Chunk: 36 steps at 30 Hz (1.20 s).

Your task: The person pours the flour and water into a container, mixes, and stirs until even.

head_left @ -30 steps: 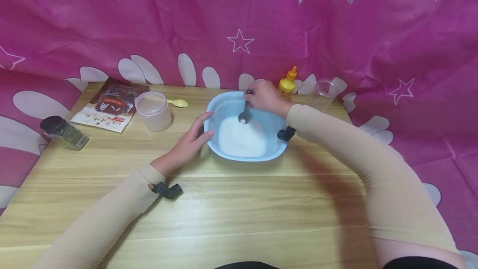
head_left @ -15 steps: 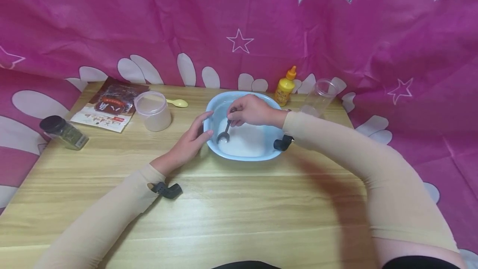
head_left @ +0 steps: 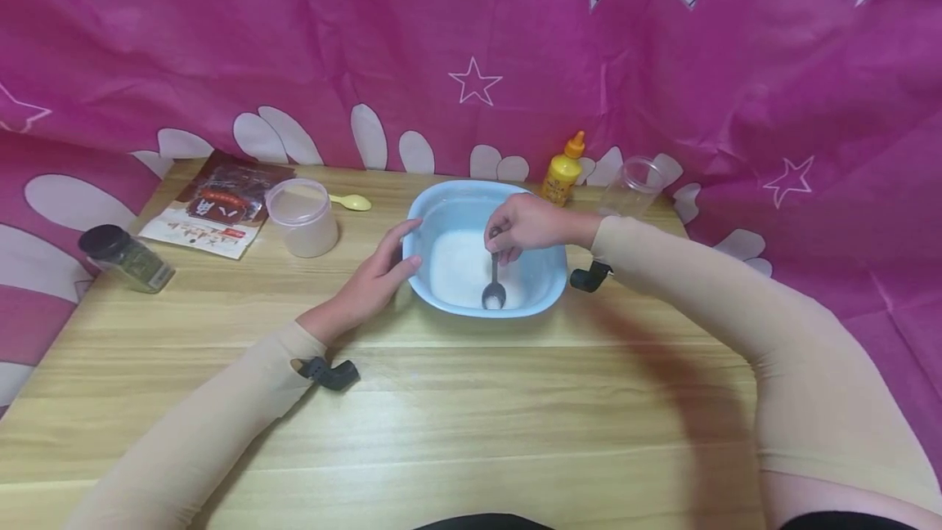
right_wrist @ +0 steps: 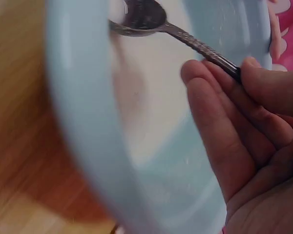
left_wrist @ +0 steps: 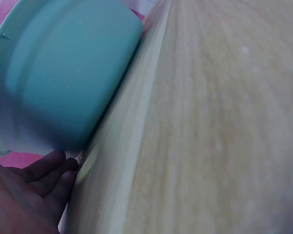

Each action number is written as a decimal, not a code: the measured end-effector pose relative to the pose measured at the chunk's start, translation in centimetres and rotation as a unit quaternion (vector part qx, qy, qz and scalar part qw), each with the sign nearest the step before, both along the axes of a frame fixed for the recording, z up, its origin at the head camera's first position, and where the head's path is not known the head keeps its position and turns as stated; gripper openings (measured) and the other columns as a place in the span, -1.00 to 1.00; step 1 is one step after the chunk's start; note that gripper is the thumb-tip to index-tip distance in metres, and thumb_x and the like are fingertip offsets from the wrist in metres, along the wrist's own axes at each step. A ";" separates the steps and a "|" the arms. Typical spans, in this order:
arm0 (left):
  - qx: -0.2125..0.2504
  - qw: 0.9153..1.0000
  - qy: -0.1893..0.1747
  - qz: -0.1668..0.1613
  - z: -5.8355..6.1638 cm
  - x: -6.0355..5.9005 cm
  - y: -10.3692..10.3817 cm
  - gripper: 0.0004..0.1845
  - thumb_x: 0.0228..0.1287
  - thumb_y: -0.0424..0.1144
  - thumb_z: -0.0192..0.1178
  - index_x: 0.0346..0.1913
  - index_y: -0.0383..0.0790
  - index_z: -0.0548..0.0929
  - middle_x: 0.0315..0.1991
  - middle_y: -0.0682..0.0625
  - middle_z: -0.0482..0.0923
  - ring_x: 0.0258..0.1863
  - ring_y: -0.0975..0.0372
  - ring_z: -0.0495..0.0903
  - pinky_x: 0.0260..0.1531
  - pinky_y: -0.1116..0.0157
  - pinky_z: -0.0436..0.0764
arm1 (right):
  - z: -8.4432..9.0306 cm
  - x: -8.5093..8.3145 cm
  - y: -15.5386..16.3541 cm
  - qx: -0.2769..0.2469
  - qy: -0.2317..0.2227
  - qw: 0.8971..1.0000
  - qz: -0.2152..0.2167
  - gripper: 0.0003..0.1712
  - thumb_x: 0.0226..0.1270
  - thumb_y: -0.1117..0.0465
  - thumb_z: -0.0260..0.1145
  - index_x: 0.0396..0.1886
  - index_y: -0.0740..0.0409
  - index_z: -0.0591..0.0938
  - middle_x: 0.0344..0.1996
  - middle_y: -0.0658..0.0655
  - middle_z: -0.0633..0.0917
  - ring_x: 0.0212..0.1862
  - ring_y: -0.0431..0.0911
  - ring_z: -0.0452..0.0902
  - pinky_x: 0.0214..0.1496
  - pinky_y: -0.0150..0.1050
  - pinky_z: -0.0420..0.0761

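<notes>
A light blue plastic basin with white contents stands on the table. My right hand pinches the handle end of a dark metal spoon between thumb and fingers; its patterned handle shows in the right wrist view. The spoon's bowl, with a little white in it, is inside the basin near the front wall. At the basin's left side my left hand rests with its thumb and index finger at the rim. In the left wrist view, the other fingers lie beside the basin's lower wall.
To the left are a clear plastic jar, a yellow spoon, a brown and white packet and a black-lidded spice bottle. Behind the basin's right side stand a yellow squeeze bottle and a clear cup. A pink curtain hangs behind.
My right hand has carried the spoon from the back of the basin along the left side, then to the front, right of centre. The left hand stays at the rim.
</notes>
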<state>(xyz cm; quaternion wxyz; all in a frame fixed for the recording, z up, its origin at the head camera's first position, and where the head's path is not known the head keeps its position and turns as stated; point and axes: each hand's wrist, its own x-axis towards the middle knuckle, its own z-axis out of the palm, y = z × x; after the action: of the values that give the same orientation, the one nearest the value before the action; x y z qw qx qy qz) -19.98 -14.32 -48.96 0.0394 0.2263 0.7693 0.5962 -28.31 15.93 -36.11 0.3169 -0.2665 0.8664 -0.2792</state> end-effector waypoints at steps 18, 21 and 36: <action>-0.007 1.000 0.002 0.003 -0.1 -0.1 -0.1 -0.30 0.80 -0.14 0.09 0.81 0.05 0.12 0.82 -0.10 -0.02 0.74 -0.17 0.13 0.70 -0.16 0.16 | 1.2 -1.8 1.2 0.069 0.228 0.971 -0.033 -0.82 0.61 0.22 0.47 0.02 0.22 0.87 -0.27 0.05 0.85 -0.21 -0.02 0.80 -0.11 -0.17 0.76; -0.009 1.000 -0.003 0.005 -0.1 -0.1 -0.1 -0.31 0.81 -0.11 0.08 0.81 0.09 0.13 0.83 -0.09 -0.02 0.74 -0.16 0.13 0.70 -0.14 0.17 | 0.8 -1.9 0.7 0.057 0.257 0.962 -0.067 -0.82 0.63 0.20 0.46 0.04 0.19 0.86 -0.26 0.06 0.84 -0.21 -0.04 0.76 -0.10 -0.16 0.74; -0.003 1.000 0.004 -0.004 -0.1 0.0 -0.1 -0.32 0.81 -0.13 0.07 0.81 0.10 0.12 0.82 -0.05 0.00 0.73 -0.13 0.16 0.68 -0.16 0.22 | -1.0 -1.0 -3.4 -0.096 0.097 0.975 -0.174 -0.75 0.65 0.22 0.44 0.10 0.32 0.83 -0.18 0.16 0.86 -0.04 0.16 0.88 -0.02 -0.22 0.87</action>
<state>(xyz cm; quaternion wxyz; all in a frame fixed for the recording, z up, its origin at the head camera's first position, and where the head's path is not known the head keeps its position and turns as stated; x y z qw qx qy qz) -19.94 -14.38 -49.05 0.0393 0.2321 0.7703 0.5927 -29.32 12.54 -37.10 0.1505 -0.1670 0.8952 -0.3848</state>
